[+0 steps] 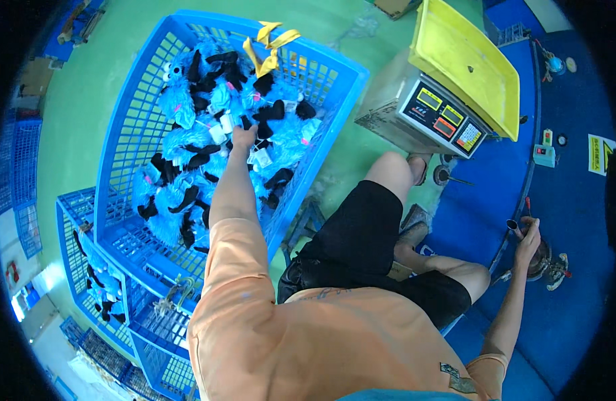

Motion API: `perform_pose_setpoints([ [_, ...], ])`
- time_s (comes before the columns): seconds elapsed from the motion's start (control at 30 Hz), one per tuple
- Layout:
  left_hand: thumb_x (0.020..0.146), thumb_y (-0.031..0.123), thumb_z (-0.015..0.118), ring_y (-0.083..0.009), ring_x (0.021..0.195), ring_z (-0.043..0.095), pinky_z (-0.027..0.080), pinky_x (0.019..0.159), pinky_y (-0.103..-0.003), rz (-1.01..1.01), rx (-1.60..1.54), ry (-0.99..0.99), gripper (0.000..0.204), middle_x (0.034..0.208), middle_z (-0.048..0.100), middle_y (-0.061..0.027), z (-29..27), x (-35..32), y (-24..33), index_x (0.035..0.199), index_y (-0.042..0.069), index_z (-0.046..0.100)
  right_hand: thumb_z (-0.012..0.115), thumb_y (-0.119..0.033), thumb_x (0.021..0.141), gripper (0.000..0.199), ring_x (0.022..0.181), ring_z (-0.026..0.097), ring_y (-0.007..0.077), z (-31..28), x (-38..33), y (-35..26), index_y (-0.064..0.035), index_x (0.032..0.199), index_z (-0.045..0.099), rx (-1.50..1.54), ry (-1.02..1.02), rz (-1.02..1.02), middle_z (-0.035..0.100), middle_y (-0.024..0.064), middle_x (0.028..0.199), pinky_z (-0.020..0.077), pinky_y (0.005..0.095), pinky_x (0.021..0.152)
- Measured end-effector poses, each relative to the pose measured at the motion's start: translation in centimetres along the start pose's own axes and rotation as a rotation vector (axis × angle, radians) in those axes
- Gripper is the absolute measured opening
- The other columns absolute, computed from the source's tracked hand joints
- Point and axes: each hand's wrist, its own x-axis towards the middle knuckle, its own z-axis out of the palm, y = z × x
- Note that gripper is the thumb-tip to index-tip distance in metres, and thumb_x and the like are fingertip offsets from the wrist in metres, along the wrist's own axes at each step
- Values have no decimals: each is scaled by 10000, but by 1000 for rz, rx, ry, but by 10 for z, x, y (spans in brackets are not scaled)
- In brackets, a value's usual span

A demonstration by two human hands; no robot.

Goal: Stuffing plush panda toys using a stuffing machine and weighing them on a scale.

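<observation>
My left arm reaches into a large blue plastic basket [231, 25] heaped with fluffy blue plush toys [181, 107] that have black limbs and white tags. Down among them, the fingers of my left hand [243, 137] close around a black limb [246, 123] of one toy; the fingertips are partly hidden. Off to the right, my right hand [529, 239] is wrapped around a short metal tube [513, 226], whose open end faces up. Metal fittings [541, 259] sit beside that hand against the dark blue surface.
A weighing scale [442, 113] with a yellow tray [465, 60] stands beyond my knees. Yellow strips [271, 50] are tied to the basket's far rim. Another blue basket [70, 247] with toys is at the left. A switch box [544, 156] is mounted at the right.
</observation>
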Motion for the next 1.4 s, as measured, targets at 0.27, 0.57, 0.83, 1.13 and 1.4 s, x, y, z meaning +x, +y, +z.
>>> perform_pose_setpoints([
  [0.27,966,268,581,-351,821,628,500,784,-425,6,-4,-23,295,934,699,-154,-49,-47,86,947,-1,701,351,-368,1096,499,651,530,161,18,-5,-39,-19,991,692,-39,7,-49,607,60,795,453,287,624],
  [0.57,995,246,536,-239,903,629,476,880,-363,143,-1039,-114,271,1038,697,-73,-150,-157,226,1083,23,664,626,-129,935,143,717,603,165,101,-76,-199,-42,1003,718,392,-301,-373,715,53,883,490,300,690],
  [0.83,1009,245,526,-188,951,634,478,952,-334,-423,-1656,-705,214,1036,689,-44,-115,-249,348,1080,77,639,703,-67,891,159,687,582,131,121,-127,-231,-13,1034,662,625,-418,-535,668,55,864,472,251,674],
  [1.13,1024,237,543,-104,812,572,483,891,-301,-431,-1464,-1030,182,844,585,-11,-47,-317,358,907,105,587,664,-67,923,111,643,591,147,112,-93,-152,-19,999,599,868,-137,-244,647,73,817,474,263,590],
  [1.4,1025,216,538,-127,831,579,489,877,-309,-258,-1178,-913,174,886,593,-25,-15,-358,372,928,81,592,555,-1,970,219,550,568,111,90,-87,-125,-24,1184,510,973,-105,-26,626,65,799,450,237,495],
])
